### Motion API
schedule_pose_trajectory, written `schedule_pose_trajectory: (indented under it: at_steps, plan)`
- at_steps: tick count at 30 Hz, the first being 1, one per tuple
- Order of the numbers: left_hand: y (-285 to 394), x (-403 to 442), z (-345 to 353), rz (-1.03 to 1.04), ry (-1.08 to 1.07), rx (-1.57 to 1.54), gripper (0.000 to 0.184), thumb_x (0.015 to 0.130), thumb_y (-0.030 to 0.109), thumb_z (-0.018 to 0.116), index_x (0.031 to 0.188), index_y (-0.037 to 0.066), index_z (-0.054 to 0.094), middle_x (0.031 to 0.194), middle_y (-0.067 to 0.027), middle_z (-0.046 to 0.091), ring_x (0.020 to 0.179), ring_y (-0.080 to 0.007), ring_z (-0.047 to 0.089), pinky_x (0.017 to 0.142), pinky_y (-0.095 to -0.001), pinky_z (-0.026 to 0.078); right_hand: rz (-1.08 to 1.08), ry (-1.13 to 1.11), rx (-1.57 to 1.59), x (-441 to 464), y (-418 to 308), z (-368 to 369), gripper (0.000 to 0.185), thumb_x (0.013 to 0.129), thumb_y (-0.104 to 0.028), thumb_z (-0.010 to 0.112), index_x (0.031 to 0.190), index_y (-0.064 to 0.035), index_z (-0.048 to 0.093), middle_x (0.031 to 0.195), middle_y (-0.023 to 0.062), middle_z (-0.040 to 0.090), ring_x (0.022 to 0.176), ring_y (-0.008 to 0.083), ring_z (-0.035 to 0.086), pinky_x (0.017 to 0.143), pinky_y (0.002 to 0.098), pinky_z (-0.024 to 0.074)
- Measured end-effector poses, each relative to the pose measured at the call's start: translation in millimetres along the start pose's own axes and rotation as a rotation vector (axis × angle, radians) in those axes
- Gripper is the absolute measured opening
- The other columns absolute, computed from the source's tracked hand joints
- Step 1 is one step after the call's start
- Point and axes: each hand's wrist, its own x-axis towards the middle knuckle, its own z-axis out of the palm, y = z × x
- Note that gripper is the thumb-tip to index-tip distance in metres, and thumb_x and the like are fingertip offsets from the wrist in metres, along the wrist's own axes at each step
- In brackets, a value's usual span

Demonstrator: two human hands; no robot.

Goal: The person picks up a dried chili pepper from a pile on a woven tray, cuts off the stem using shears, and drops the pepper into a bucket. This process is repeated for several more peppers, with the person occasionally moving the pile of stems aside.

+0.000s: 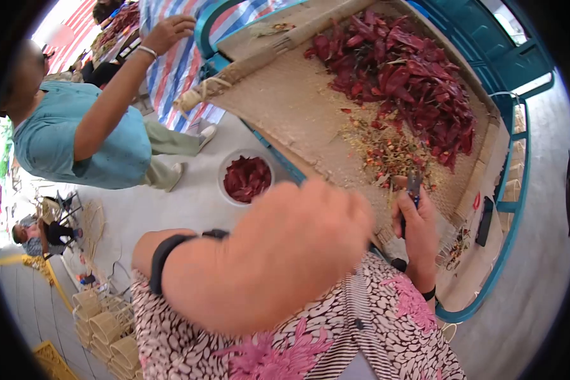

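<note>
My left hand (335,212) is raised close to the camera, blurred, its fingers curled; whatever they may hold is hidden. At the tray's near side my right hand (418,221) is closed around small dark-handled clippers (413,187), tips pointing away from me. Beyond them, scraps of stems, seeds and red bits (389,149) are scattered on the woven tray (278,114). A large heap of dark red dried peppers (402,82) covers the tray's far right part.
A white bowl (222,183) of dark red pieces stands on the floor left of the tray. Another person (82,136) in a teal shirt stands at the left, an arm raised. A black object (485,221) lies by the tray's right edge. Baskets (111,326) are stacked lower left.
</note>
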Motion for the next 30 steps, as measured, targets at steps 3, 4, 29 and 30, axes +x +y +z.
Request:
schedule_pose_trajectory:
  at_steps: [3, 4, 29, 30]
  plan:
    - [39, -1, -25, 0.078, 0.058, 0.018, 0.019, 0.077, 0.007, 0.061, 0.095, 0.001, 0.060, 0.070, -0.0059, 0.053, 0.061, -0.0199, 0.056, 0.055, -0.0358, 0.046, 0.031, -0.012, 0.027, 2, 3, -2, 0.030, 0.099, -0.020, 0.051, 0.124, -0.0028, 0.051, 0.067, -0.0004, 0.054, 0.044, 0.0036, 0.043, 0.040, 0.0187, 0.0317]
    - [45, -1, -28, 0.103, 0.074, 0.011, 0.019, 0.077, 0.007, 0.061, 0.094, 0.001, 0.060, 0.070, -0.0062, 0.053, 0.062, -0.0204, 0.056, 0.055, -0.0361, 0.046, 0.020, -0.020, 0.023, 1, 3, -3, 0.030, 0.099, -0.020, 0.051, 0.124, -0.0029, 0.051, 0.067, -0.0004, 0.054, 0.044, 0.0036, 0.043, 0.040, 0.0188, 0.0317]
    - [2, 111, -6, 0.614, 0.313, -0.060, 0.006, 0.074, 0.008, 0.064, 0.077, 0.005, 0.059, 0.073, -0.0125, 0.060, 0.072, -0.0327, 0.061, 0.065, -0.0444, 0.048, -0.026, 0.040, 0.042, 3, 19, -30, 0.031, 0.098, -0.017, 0.051, 0.125, -0.0032, 0.050, 0.069, 0.0000, 0.056, 0.045, 0.0043, 0.045, 0.040, 0.0198, 0.0334]
    - [-8, 133, -2, 0.582, 0.332, -0.068, 0.006, 0.074, 0.008, 0.064, 0.076, 0.005, 0.059, 0.073, -0.0127, 0.060, 0.073, -0.0332, 0.061, 0.065, -0.0447, 0.049, 0.010, 0.083, 0.013, -1, 8, -30, 0.031, 0.097, -0.017, 0.050, 0.126, -0.0031, 0.050, 0.069, 0.0000, 0.056, 0.046, 0.0045, 0.045, 0.041, 0.0202, 0.0339]
